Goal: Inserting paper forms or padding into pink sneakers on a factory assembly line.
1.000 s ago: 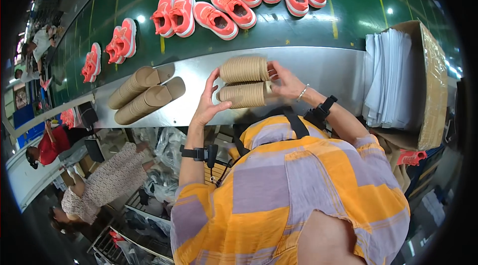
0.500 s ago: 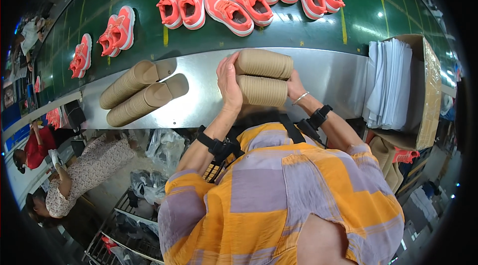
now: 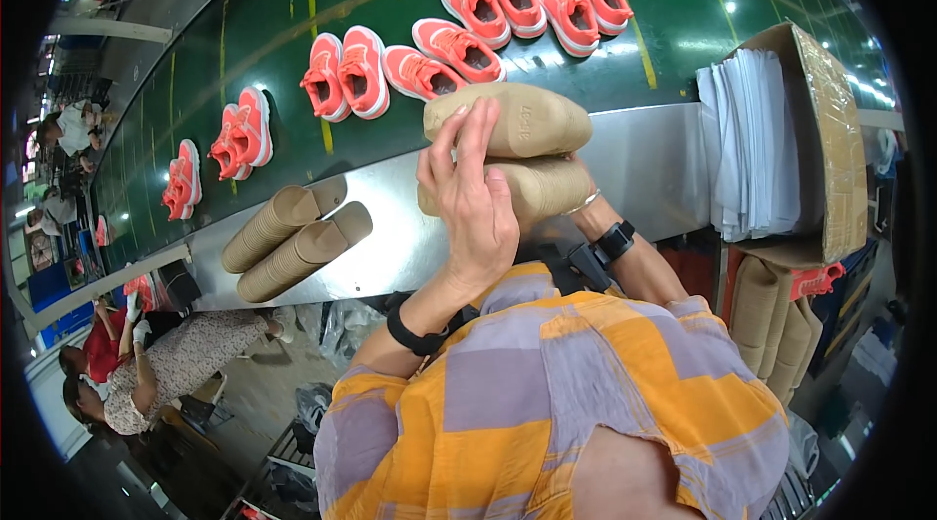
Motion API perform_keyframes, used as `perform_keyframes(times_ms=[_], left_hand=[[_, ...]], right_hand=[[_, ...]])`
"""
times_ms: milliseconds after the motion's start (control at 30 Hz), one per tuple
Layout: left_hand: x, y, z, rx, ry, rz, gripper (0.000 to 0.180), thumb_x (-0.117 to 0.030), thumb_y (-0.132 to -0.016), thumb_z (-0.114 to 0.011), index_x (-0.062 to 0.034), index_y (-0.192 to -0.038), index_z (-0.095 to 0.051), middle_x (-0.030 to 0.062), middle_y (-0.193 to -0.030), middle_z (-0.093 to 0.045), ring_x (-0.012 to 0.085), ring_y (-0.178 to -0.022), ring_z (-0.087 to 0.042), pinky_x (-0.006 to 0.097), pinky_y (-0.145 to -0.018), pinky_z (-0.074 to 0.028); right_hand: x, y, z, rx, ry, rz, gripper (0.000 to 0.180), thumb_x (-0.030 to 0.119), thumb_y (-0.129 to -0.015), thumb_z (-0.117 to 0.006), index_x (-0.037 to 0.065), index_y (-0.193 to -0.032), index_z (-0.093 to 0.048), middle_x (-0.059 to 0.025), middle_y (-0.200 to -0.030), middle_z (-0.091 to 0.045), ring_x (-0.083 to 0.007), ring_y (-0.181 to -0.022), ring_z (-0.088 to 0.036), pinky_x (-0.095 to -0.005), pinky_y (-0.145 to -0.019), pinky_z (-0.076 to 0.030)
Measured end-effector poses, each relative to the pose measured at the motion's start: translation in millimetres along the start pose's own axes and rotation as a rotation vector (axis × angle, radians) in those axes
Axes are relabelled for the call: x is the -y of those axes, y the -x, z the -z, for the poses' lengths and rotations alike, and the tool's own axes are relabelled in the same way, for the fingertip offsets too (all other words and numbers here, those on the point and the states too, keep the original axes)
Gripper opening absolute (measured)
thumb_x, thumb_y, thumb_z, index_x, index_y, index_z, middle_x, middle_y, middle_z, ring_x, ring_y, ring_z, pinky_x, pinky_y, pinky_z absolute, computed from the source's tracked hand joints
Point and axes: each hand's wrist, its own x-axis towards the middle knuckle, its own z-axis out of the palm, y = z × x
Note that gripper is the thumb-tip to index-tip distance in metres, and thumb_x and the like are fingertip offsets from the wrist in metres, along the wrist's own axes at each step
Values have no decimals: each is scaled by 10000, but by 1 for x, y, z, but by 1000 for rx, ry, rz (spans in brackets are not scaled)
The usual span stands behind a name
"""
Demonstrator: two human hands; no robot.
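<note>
Both hands clasp two tan shoe forms (image 3: 517,144), stacked one on the other and lifted above the worktop (image 3: 644,164). The left hand (image 3: 473,203) spreads over their near side to keep them together; the right hand (image 3: 584,200), mostly hidden, props them from beneath. Cup stacks (image 3: 293,242) lie left; coral shoes (image 3: 459,41) line the green belt (image 3: 273,32).

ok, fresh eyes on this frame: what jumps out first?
The coral-pink sneakers, lined up in pairs along the dark green conveyor belt across the top. Next, two stacked tan moulded shoe forms at centre, held between the left hand and the mostly hidden right hand. Nested brown paper cups lie left on the steel ledge.
</note>
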Motion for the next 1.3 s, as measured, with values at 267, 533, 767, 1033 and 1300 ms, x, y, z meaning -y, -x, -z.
perform_keyframes(times_ms=[267,533,767,1033,1300], left_hand=[[1,10,-9,-46,-31,-4,478,-153,-912,-456,4,-1363,-439,105,-1354,-529,299,-1316,-348,436,-1095,-213],[43,56,-6,-257,-70,228,637,-332,-819,-650,-19,-1342,-467,161,-1342,-473,355,-1308,-353,451,-1105,-226],[55,80,89,-546,115,206,708,-337,-794,-648,4,-1366,-410,180,-1394,-418,376,-1352,-306,471,-1117,-210],[167,124,280,-911,309,110,576,-211,-856,-605,12,-1356,-427,145,-1328,-487,268,-1272,-412,380,-1089,-282],[384,221,451,-1136,380,324,486,-277,-871,-633,-13,-1267,-538,127,-1238,-560,232,-1176,-505,348,-1028,-358]], right_hand=[[18,-2,5,83,164,5,470,306,-978,-489,60,-1373,-424,-179,-1361,-494,-322,-1197,-545,-490,-1036,-447],[-18,13,-24,71,1176,427,445,36,-771,-727,-14,-1185,-572,-88,-1167,-631,-163,-1021,-610,-331,-890,-504],[-88,-34,-90,330,1602,475,444,21,-726,-741,-13,-1145,-599,-64,-1149,-639,-163,-1035,-599,-328,-908,-470],[-322,-135,-198,808,2038,579,431,-5,-659,-634,-19,-1089,-614,-166,-947,-694,-249,-836,-659,-329,-733,-495],[-572,-329,-136,723,2353,297,283,37,-676,-576,-104,-910,-650,-328,-867,-640,-436,-898,-648,-430,-785,-500]])
